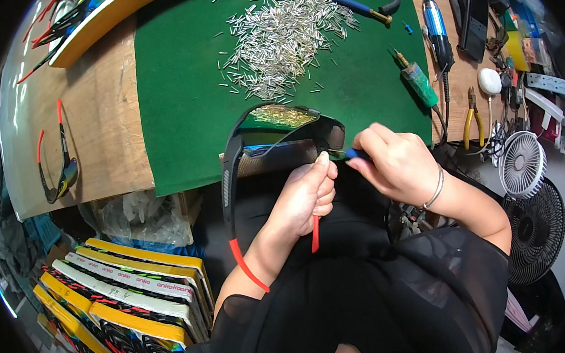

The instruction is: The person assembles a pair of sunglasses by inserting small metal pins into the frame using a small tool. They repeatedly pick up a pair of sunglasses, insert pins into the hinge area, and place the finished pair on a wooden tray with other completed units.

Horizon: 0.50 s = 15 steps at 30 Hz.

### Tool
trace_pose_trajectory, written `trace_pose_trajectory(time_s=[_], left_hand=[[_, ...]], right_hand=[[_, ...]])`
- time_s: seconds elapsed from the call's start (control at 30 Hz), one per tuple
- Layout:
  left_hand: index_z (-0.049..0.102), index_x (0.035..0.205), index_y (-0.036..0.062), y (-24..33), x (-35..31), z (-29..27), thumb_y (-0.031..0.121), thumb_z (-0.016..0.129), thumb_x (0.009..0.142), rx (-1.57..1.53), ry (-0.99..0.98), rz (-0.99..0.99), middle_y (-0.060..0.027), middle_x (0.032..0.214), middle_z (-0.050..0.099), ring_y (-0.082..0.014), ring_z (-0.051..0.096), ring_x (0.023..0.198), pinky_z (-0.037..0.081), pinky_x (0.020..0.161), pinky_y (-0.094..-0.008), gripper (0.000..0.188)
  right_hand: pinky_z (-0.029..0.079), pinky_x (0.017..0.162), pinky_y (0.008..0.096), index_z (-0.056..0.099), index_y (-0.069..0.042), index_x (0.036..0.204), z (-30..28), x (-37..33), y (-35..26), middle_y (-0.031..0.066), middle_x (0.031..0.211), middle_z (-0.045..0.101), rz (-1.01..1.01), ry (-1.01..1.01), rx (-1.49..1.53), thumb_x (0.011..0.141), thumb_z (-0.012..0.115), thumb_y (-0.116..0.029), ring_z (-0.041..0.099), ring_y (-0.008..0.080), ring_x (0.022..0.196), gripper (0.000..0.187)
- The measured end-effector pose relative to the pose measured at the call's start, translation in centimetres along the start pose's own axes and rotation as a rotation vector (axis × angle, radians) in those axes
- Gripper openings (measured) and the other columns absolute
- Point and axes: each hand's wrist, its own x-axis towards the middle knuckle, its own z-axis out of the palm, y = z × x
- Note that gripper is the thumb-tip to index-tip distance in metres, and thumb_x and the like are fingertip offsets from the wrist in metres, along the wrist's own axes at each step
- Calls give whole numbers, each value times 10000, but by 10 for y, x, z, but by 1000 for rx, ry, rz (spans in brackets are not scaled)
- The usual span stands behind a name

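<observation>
A pair of black sunglasses (228, 187) with red temple tips and mirrored lenses is held over the near edge of the green mat (179, 85). My left hand (307, 198) is closed round the right temple arm near its hinge, and the red tip sticks out below my fingers. In my right hand (397, 161) is a small screwdriver (355, 153) with a blue handle. Its thin shaft points left to the hinge beside my left thumb. Whether the tip sits in a screw is too small to tell.
A heap of small metal pins (285, 40) covers the mat's far middle. Rightward lie a blue-handled tool (352, 4), a green-handled tool (419, 85), yellow-handled pliers (472, 118) and a white fan (522, 164). Other sunglasses (67, 177) lie left, above stacked yellow-edged trays (145, 325).
</observation>
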Motion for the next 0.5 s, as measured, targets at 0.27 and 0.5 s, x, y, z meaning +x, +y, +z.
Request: trace_pose_trajectory(time_s=[0.27,0.5], left_hand=[[449,778,104,0,0,-1,359,391,939,-10,-18,-5,88,498,254,-18,211,400,185,354,-166,307],[440,798,84,0,1,-1,366,384,941,-8,-3,-10,84,496,248,-20,198,389,174,355,-177,321]], right_hand=[[467,492,363,465,-37,859,6,-6,4,126,710,511,62,-83,-61,776,617,-182,561,297,564,226],[462,465,362,487,-35,808,5,-4,2,120,671,525,39,-22,-55,788,609,-203,565,285,536,209]])
